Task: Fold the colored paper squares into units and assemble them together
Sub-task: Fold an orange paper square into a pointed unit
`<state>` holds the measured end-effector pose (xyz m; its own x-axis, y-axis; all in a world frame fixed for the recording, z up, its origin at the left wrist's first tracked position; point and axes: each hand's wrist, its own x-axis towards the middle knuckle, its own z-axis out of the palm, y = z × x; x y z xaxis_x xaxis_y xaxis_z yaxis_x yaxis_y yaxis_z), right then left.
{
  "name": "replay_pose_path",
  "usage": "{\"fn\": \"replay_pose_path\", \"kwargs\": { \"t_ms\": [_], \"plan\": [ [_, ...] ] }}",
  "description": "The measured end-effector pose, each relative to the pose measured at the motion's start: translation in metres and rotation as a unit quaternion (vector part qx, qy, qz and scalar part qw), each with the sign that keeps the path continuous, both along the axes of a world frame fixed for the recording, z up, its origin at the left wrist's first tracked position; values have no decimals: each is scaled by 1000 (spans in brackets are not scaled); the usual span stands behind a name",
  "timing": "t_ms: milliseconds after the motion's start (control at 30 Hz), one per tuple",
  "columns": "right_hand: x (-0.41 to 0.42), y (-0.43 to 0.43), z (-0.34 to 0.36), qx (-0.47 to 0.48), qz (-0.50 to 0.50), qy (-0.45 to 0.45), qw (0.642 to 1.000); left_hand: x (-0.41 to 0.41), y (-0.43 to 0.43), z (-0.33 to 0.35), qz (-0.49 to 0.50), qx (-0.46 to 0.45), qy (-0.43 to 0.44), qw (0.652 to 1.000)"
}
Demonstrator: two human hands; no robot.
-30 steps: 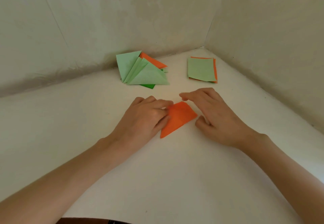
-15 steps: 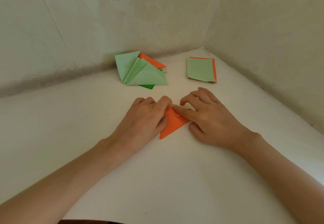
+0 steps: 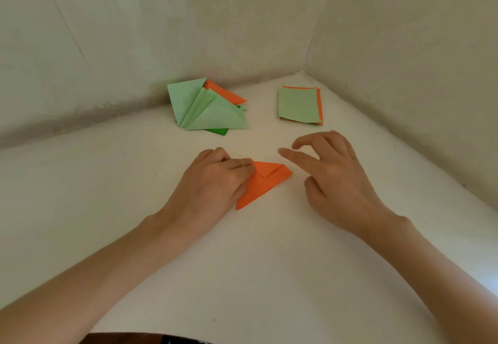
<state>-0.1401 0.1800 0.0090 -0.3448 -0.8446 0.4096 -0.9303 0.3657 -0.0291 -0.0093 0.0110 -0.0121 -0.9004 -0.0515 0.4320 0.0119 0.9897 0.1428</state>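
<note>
Orange paper [image 3: 265,182], folded into a triangle, is pressed onto the table [image 3: 269,262] by the left hand's [image 3: 213,182] flat fingers. The right hand [image 3: 334,176] is held just beside it, fingers loosely spread, nothing gripped. Folded units [image 3: 207,109] and squares [image 3: 297,105] are seen behind.

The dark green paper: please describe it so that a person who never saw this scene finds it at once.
On the white table, find the pile of folded triangles by the left wall. The dark green paper peeks out from under the pile's near edge as a small strip. Its deep green sets it apart from the pale green and orange pieces above it.
</note>
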Motion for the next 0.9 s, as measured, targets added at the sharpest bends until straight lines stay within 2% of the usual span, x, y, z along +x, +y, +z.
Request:
{"fn": "replay_pose_path", "kwargs": {
  "t_ms": [167,267,333,400,500,567,633,733,800,900],
  "plan": [
    [14,-22,-11,28,19,-5,999,2,-1,0,17,-4,-17,1000],
    [9,-13,-11,-2,-30,-2,1000,1,0,-1,26,5,-19,999],
    [8,-13,-10,-28,-69,-47,996,0,0,-1,34,10,-25,999],
    [9,-19,-10,-9,-94,-111,989,0,1,-2,38,17,-24,999],
    [10,-27,-11,38,-84,-181,979,1,3,0,38,39,-21,998],
    [9,-28,-10,13,-65,-227,972,1,1,1,32,59,-13,998],
    [9,-28,-7,-8,-51,-295,954,0,-3,1,32,97,-3,995],
    [11,-30,-5,-42,-29,-374,926,-2,-9,-1,50,211,-9,976],
    [17,-31,-3,-60,-16,-399,915,-3,-11,-2,55,258,-21,964],
    [26,-32,-1,-74,13,-414,907,-3,-11,0,48,280,-28,958]
  ]
}}
